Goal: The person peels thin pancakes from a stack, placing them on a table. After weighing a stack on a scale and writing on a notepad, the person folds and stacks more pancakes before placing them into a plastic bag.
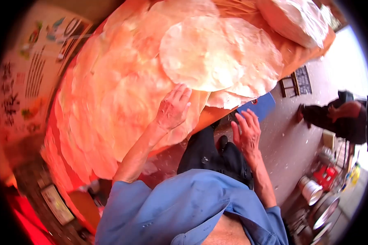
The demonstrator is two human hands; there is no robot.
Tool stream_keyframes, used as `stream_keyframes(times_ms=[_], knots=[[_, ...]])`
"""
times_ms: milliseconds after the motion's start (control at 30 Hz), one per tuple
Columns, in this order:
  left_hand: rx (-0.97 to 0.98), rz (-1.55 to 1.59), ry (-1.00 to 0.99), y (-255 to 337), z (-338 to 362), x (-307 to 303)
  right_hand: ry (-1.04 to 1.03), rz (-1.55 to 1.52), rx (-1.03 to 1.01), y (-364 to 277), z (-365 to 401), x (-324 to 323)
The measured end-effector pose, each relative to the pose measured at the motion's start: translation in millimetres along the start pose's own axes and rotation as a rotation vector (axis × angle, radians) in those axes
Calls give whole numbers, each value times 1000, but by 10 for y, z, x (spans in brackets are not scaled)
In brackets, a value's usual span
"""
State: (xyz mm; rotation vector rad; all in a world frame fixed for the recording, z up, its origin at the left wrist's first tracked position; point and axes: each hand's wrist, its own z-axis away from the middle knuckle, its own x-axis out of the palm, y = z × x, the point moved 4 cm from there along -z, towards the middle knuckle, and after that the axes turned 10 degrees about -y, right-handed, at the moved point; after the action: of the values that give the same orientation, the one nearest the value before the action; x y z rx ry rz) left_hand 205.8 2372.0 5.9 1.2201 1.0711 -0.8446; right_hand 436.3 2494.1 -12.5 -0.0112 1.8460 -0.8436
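My left hand (172, 108) rests with fingers stretched out by the lower left edge of a thin, pale round sheet (198, 53) that looks like flatbread. Whether the fingertips press on its rim is hard to tell. Beneath and to the right lies another such sheet (259, 53), its edge wavy. Many more overlapping sheets (110, 102) spread across the left of the table. In front of the table's edge, my right hand (248, 132) hangs in the air, fingers apart, holding nothing.
A white wrapped bundle (294, 20) sits on the orange tablecloth (294, 59) at the far right. Below the table edge is a blue object (259, 107). Another person (337, 114) stands at right, near a white bucket (310, 190). A printed poster (32, 69) hangs at left.
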Motion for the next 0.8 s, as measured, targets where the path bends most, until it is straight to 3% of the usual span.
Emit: stream_keyframes(times_ms=[100, 233, 333, 467, 600, 633, 733, 767, 800], knots=[[-35, 29, 59, 399, 637, 92, -146, -139, -7, 17, 631, 219], [-113, 268, 23, 1043, 1610, 458, -477, -322, 159, 173, 1526, 576], [-349, 408, -137, 1326, 2395, 953, -673, -316, 277, 271, 1962, 667], [-842, 542, -331, 1249, 3460, 1663, -779, -272, 227, 275, 2073, 735], [-1170, 846, 19, 1327, 4458, 2020, -806, -155, -100, 176, 1944, 864], [-1215, 819, 186, 1257, 4708, 2279, -790, -141, -153, 174, 1870, 963], [-1545, 1626, 663, 1518, 5417, 2799, -819, 24, -298, -110, 1609, 978], [-1521, 1719, 779, 1716, 5664, 2902, -762, -49, -483, -235, 1524, 1143], [-1493, 1810, 900, 1895, 5915, 2993, -843, -55, -471, -319, 1498, 1238]])
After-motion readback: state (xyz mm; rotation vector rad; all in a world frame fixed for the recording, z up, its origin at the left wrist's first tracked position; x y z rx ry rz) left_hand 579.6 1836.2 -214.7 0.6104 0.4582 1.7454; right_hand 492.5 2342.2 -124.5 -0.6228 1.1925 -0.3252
